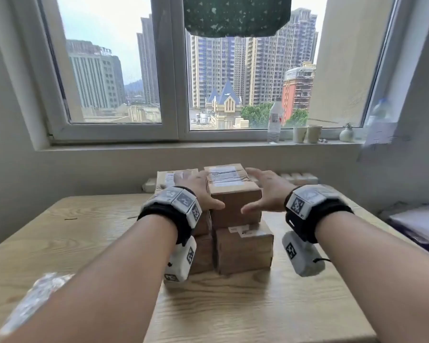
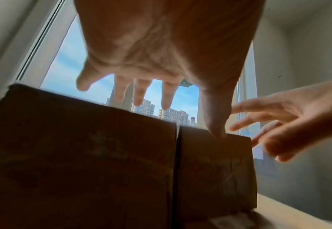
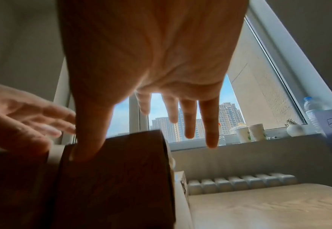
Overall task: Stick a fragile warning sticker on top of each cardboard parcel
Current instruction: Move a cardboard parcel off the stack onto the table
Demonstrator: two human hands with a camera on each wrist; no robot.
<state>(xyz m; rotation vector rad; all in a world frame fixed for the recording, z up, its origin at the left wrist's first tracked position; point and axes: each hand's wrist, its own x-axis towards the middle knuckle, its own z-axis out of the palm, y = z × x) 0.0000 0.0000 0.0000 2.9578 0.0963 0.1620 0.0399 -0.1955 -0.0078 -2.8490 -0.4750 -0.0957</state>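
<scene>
Several brown cardboard parcels are stacked on a wooden table (image 1: pixel 92 233). The top parcel (image 1: pixel 235 196) carries a white shipping label (image 1: pixel 224 175). My left hand (image 1: pixel 198 191) is at its left side and my right hand (image 1: pixel 265 191) at its right, fingers straight and spread. Both thumbs lie against its front. In the left wrist view the left hand (image 2: pixel 151 62) touches the parcel's top edge (image 2: pixel 216 162) with the thumb tip. In the right wrist view the right hand (image 3: pixel 151 62) rests its thumb on the parcel (image 3: pixel 118 178). No fragile sticker shows.
A lower parcel (image 1: pixel 243 251) sits under the top one, another (image 1: pixel 177 178) behind to the left. A blurred shiny sheet (image 1: pixel 32 300) lies at the table's left front. On the sill stand a water bottle (image 1: pixel 274 122), paper cups (image 1: pixel 307 133) and a small vase (image 1: pixel 346 133). A radiator (image 1: pixel 300 178) is behind the table.
</scene>
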